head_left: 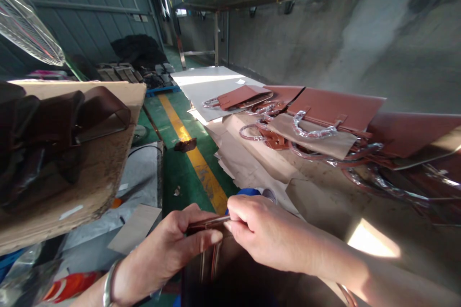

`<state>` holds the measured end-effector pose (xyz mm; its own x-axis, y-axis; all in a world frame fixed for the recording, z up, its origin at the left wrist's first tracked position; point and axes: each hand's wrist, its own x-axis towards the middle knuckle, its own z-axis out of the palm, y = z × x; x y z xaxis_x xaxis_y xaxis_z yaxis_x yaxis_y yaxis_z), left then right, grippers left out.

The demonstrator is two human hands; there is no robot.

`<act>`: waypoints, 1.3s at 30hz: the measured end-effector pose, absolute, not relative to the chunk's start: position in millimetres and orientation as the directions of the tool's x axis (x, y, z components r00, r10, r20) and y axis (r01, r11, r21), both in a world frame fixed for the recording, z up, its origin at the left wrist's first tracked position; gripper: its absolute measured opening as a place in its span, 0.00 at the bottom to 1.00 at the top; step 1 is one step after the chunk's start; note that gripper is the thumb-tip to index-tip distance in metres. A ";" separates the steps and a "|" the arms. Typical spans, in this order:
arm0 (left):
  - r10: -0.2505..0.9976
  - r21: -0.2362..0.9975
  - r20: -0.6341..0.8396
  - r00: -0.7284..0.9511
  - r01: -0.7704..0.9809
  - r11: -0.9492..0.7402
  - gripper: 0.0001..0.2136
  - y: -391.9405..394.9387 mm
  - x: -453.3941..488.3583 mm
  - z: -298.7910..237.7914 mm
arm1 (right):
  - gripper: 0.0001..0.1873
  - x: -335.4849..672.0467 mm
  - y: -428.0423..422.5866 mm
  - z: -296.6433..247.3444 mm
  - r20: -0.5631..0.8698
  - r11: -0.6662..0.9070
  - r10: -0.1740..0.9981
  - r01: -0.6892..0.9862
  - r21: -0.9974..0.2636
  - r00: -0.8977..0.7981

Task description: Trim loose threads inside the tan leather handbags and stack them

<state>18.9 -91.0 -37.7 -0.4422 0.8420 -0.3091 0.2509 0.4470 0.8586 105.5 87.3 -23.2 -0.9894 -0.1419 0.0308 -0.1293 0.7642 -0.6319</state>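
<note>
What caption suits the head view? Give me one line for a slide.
Left hand and right hand pinch the edge of a dark leather piece beside a table of reddish-brown handbags.

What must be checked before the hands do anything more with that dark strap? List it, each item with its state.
1. Left hand pinches the dark strap: ok.
2. Right hand pinches the same strap: ok.
3. Dark bag under the hands lies steady: cannot tell, mostly out of frame.
4. Bracelet on the left wrist is apart from the strap: ok.
5. Red-brown bags on the table lie apart from both hands: ok.
</note>
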 end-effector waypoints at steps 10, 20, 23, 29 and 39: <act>0.808 0.790 -0.124 -0.576 0.436 0.432 0.16 -86.8 36.4 -40.7 | 0.12 108.6 88.7 -21.0 -0.021 0.771 -0.175 -0.124 -0.624 -0.984; 0.831 0.812 -0.121 -0.543 0.428 0.397 0.15 -92.3 42.1 -38.9 | 0.12 109.9 92.9 -25.0 -0.024 0.775 -0.209 -0.151 -0.613 -0.978; 0.803 0.783 -0.064 -0.592 0.469 0.409 0.16 -90.3 45.7 -41.3 | 0.13 111.2 94.3 -23.2 0.035 0.787 -0.223 -0.201 -0.584 -0.974; 0.781 0.745 0.001 -0.624 0.521 0.416 0.17 -91.6 46.7 -43.9 | 0.11 131.9 103.1 -20.9 0.135 0.845 -0.172 -0.216 -0.490 -0.976; 0.796 0.760 -0.017 -0.605 0.510 0.404 0.16 -95.1 48.5 -42.9 | 0.12 132.8 105.1 -25.0 0.007 0.817 -0.065 -0.057 -0.574 -0.998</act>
<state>48.5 -95.1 -42.9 -0.6050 0.7961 -0.0168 0.5099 0.4035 0.7597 132.8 105.1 -25.0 -0.9979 -0.0647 0.0066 -0.0567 0.8170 -0.5739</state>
